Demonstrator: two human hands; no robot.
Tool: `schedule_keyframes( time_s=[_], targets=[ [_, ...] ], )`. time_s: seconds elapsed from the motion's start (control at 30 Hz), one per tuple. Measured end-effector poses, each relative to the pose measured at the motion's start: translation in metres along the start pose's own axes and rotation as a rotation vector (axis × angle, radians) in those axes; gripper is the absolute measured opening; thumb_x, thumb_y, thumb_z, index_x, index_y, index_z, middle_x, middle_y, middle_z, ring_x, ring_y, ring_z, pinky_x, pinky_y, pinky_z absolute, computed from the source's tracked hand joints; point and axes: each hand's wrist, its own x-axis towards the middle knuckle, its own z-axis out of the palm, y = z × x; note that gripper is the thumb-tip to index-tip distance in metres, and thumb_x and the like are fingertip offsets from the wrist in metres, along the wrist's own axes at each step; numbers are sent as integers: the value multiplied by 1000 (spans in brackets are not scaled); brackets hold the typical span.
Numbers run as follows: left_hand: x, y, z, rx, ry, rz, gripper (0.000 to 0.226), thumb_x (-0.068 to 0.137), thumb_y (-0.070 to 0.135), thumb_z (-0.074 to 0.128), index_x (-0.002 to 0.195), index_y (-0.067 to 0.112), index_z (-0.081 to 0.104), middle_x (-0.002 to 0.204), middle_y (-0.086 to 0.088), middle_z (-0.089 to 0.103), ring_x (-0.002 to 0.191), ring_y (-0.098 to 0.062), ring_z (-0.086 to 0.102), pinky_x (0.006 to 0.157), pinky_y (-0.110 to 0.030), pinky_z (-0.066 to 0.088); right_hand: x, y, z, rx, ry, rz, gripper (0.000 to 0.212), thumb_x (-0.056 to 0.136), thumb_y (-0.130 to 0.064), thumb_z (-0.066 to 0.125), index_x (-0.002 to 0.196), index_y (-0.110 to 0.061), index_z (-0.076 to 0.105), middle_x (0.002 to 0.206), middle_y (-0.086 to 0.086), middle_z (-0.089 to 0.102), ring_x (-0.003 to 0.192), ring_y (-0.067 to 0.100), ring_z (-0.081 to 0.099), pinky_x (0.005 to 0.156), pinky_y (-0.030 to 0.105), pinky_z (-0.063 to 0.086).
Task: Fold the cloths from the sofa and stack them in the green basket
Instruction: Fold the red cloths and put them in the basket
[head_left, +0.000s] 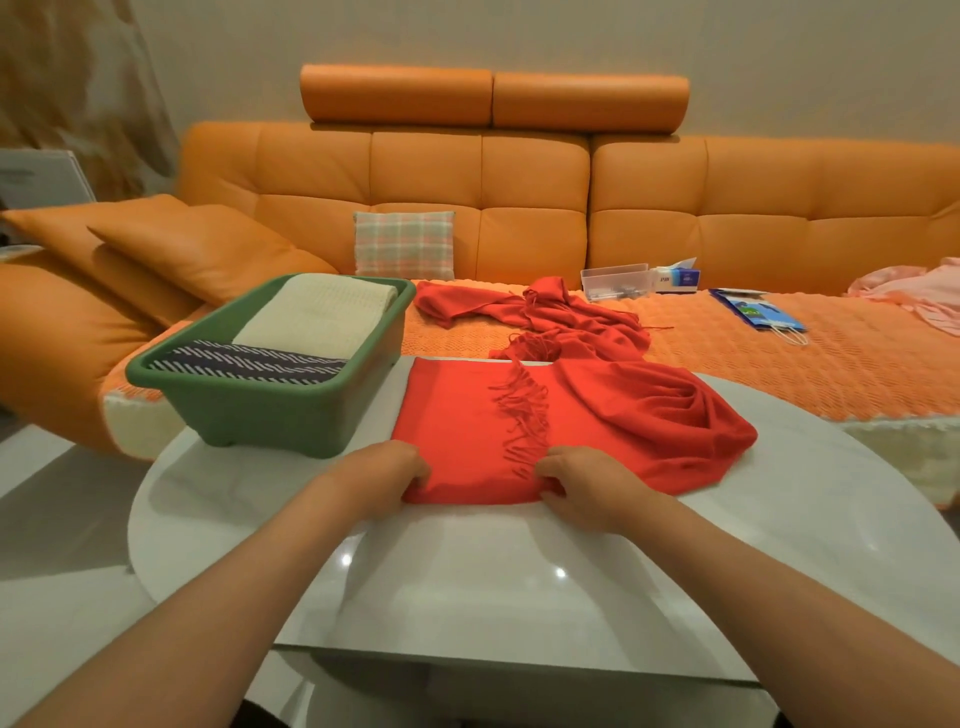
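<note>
- My left hand (388, 469) grips the near left corner of the red scarf (457, 415), fingers curled over its edge.
- My right hand (581, 482) pinches the same near edge, just beside the fringe (522, 415).
- The scarf lies part folded on the white table (467, 571), its right end bunched.
- The green basket (270, 410) stands on the table's left, touching the scarf's side, with a cream cloth (317, 312) and a striped cloth (249, 361) folded inside.
- On the orange sofa (727, 353) behind, another red cloth (550, 312) lies crumpled; a pink cloth (914, 296) sits far right.
</note>
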Motion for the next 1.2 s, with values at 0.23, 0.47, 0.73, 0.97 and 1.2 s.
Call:
schedule_keyframes(
  time_s=[0.23, 0.47, 0.73, 0.97, 1.2],
  targets=[
    [-26, -18, -7, 31, -179, -180, 22, 74, 8, 55, 86, 26, 58, 90, 4, 57, 86, -23, 61, 67, -29, 49, 8, -39, -1, 275, -117, 50, 14, 76, -29, 78, 90, -27, 79, 89, -11, 72, 80, 4, 62, 75, 22, 50],
    [-32, -10, -16, -135, -258, -171, 20, 69, 18, 58, 79, 27, 72, 77, 10, 66, 69, -16, 64, 64, -30, 59, 10, -41, -11, 349, -177, 71, 11, 86, -22, 75, 96, -19, 80, 84, -15, 70, 67, -12, 57, 69, 10, 44],
    [-6, 54, -32, -245, -71, 2, 12, 82, 32, 64, 82, 23, 71, 76, 9, 66, 76, -12, 60, 66, -22, 44, -9, -11, -34, 568, 33, 217, 38, 81, 7, 61, 88, -27, 76, 90, -10, 75, 80, -3, 67, 83, 21, 52],
    [54, 147, -14, -315, 256, 339, 16, 81, 16, 62, 93, 22, 70, 88, 6, 63, 81, -14, 58, 74, -31, 49, -70, 96, -61, 144, 21, 527, 30, 76, 1, 53, 67, -23, 69, 73, -12, 66, 75, 12, 61, 66, 25, 46],
    [108, 205, 9, -173, 319, 285, 31, 83, 37, 64, 112, 26, 67, 105, 1, 57, 103, -21, 56, 78, -34, 48, -93, 147, -38, -16, 125, 315, 39, 78, -9, 70, 113, -26, 72, 119, -4, 65, 111, 22, 57, 92, 31, 43]
  ],
)
